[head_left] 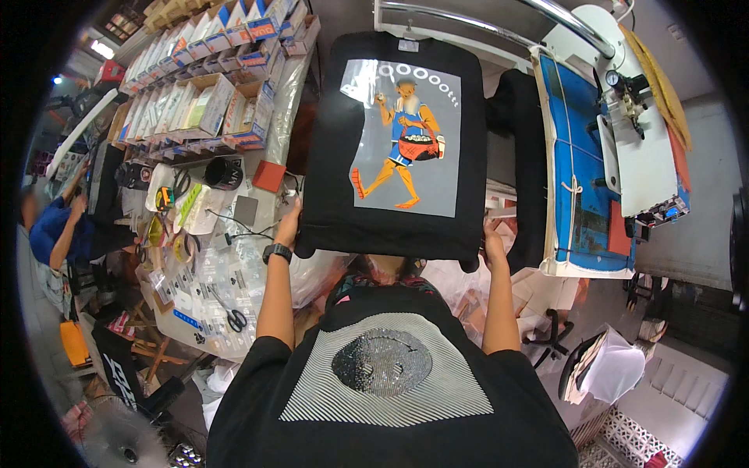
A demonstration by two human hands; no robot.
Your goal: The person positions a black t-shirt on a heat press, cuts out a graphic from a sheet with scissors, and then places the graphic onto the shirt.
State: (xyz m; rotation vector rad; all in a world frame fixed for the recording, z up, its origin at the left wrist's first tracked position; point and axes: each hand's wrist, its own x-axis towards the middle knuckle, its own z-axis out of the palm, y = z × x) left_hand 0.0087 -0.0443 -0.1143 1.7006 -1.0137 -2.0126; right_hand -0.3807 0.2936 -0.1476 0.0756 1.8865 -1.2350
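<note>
A black long-sleeved sweatshirt point(328, 156) is spread out in front of me, its neck at the far end. On its chest lies a grey rectangular sheet or print point(374, 191) showing a walking cartoon figure with a red basket. My left hand point(289, 225) grips the garment's near left corner, fingers partly hidden behind the cloth. At the near right corner my right hand point(494, 246) is closed on the hem, its fingertips hidden too. One black sleeve point(530, 171) hangs down on the right. What supports the sweatshirt underneath is hidden.
A cluttered table point(226, 292) on my left carries scissors point(236, 318), tape rolls, a black mug point(224, 173) and stacked cardboard boxes point(207, 109). On the right stand a blue padded board point(577, 171) and a machine with a gauge point(612, 78). A person in blue point(53, 234) is at far left.
</note>
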